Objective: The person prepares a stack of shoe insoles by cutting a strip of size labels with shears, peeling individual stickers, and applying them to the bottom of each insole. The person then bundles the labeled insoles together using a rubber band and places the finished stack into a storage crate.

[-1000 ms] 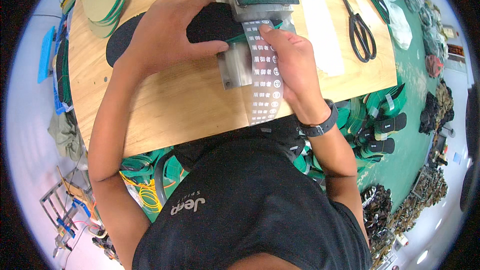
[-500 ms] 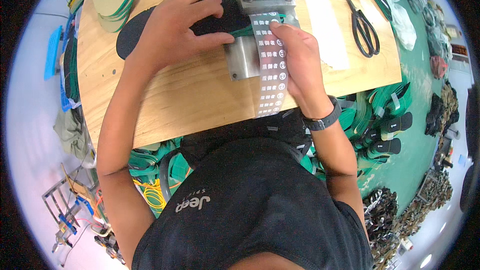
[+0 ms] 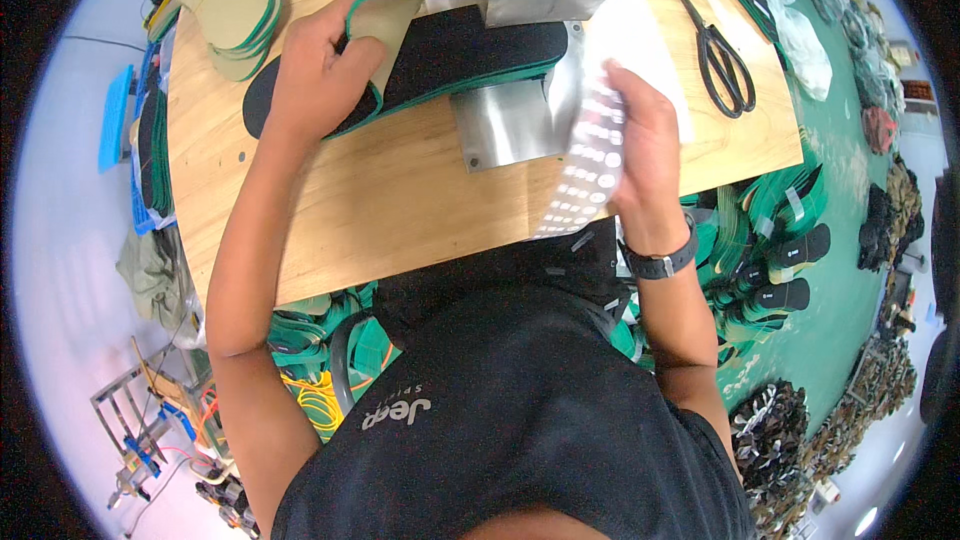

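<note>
Two hands: left hand (image 3: 325, 75) closed on 1 curled insole (image 3: 390, 20), beige underside showing; right hand (image 3: 645, 135) closed on 1 clear printed strip (image 3: 590, 175), partly blurred, hanging toward the desk (image 3: 400, 220)'s near edge. Curled insole sits mid-desk, back from the near edge, over black insoles (image 3: 470, 50) with green edges, layer count unclear. 1 metal press (image 3: 545, 0), 1 metal plate (image 3: 505, 130) below it. 1 scissors (image 3: 725, 60) by the right edge. 1 stack of beige insoles (image 3: 240, 10), several, toward the left edge. Containers: clear plastic bags (image 3: 805, 60) beyond the right edge, contents can't tell.
</note>
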Motion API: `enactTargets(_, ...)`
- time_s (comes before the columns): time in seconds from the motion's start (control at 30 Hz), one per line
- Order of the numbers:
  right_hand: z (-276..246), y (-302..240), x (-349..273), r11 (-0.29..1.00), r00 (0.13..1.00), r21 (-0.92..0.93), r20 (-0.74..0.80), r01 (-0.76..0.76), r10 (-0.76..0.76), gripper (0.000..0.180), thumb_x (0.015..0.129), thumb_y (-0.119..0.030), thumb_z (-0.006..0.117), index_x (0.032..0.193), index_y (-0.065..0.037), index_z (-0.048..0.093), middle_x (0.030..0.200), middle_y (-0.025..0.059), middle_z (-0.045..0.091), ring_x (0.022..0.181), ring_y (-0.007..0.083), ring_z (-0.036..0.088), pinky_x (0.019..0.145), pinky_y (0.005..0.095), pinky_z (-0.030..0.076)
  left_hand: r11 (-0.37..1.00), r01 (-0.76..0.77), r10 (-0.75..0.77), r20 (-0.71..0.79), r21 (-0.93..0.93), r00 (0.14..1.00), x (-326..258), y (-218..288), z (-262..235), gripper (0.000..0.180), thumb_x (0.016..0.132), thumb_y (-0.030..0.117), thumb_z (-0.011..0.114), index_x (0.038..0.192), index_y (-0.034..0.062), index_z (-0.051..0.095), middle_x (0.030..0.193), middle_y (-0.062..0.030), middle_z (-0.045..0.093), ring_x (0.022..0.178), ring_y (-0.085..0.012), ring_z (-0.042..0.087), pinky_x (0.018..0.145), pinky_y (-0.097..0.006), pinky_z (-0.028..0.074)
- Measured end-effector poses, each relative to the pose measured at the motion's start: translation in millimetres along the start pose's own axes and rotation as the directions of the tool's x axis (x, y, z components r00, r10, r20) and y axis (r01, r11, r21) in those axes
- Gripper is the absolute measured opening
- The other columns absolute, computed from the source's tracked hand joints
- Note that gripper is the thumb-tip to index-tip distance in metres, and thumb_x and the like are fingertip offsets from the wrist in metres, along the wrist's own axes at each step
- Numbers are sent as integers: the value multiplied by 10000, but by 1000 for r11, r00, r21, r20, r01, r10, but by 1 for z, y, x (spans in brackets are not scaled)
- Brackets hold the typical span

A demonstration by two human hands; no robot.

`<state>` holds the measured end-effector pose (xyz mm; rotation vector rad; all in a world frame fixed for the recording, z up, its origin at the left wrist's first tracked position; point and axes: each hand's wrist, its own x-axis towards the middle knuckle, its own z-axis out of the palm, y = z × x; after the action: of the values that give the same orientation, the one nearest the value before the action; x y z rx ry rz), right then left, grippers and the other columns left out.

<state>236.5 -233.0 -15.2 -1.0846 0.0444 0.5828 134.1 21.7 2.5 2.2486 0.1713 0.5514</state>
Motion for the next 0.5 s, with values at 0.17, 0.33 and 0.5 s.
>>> enactTargets(0.17,27,8,1,981,973,-105,144,-165,180,181,892,-145,585,795,6,612,710,65,620,555,122,590,493,238,502,994,-79,84,64,-70,994,6,-6,1,356,739,59,512,1082,10,590,733,-90,562,664,-151,479,660,-262,437)
enactTargets(0.33,19,15,-4,1000,1000,22,-28,-2,3,176,899,-143,563,804,-2,605,738,66,617,580,125,588,516,244,503,993,-97,104,92,-70,990,4,-11,-1,365,754,38,519,1111,3,583,771,-74,588,715,-124,516,688,-256,448)
enactTargets(0.5,13,13,-1,992,991,112,-123,61,-47,180,911,-133,552,813,7,606,731,62,618,574,125,584,526,238,496,981,-38,55,79,-193,995,3,-8,1,339,779,27,513,1108,-6,588,833,-32,606,765,-98,517,719,-240,443)
